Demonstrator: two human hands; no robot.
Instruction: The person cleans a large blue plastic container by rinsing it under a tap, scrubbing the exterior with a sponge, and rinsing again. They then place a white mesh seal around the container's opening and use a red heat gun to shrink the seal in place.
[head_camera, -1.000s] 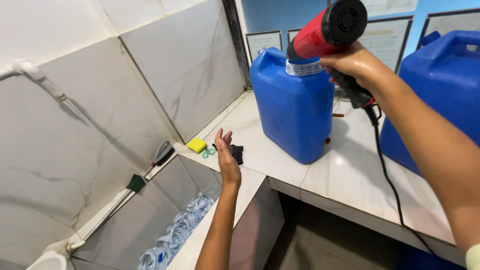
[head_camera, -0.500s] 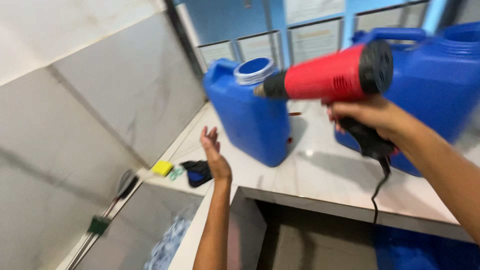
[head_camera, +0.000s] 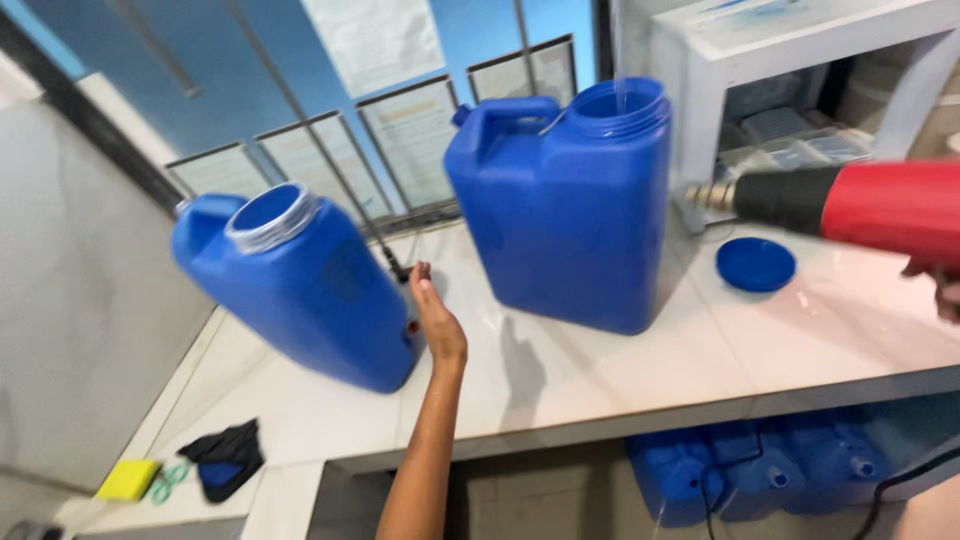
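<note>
Left hand (head_camera: 437, 320) open and flat, empty, just right of the near blue jerrycan (head_camera: 300, 285) on the counter (head_camera: 600, 370), nearer it than the right hand (head_camera: 945, 290) gripping the red heat gun (head_camera: 860, 203), nozzle pointing left.

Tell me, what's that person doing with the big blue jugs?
A person stands at a white marble counter with two big blue jerrycans. The right hand grips a red and black heat gun, its nozzle aimed toward the open-topped right jerrycan. The left hand is open, right beside the left jerrycan, which has a clear band around its neck. A blue cap lies on the counter.
</note>
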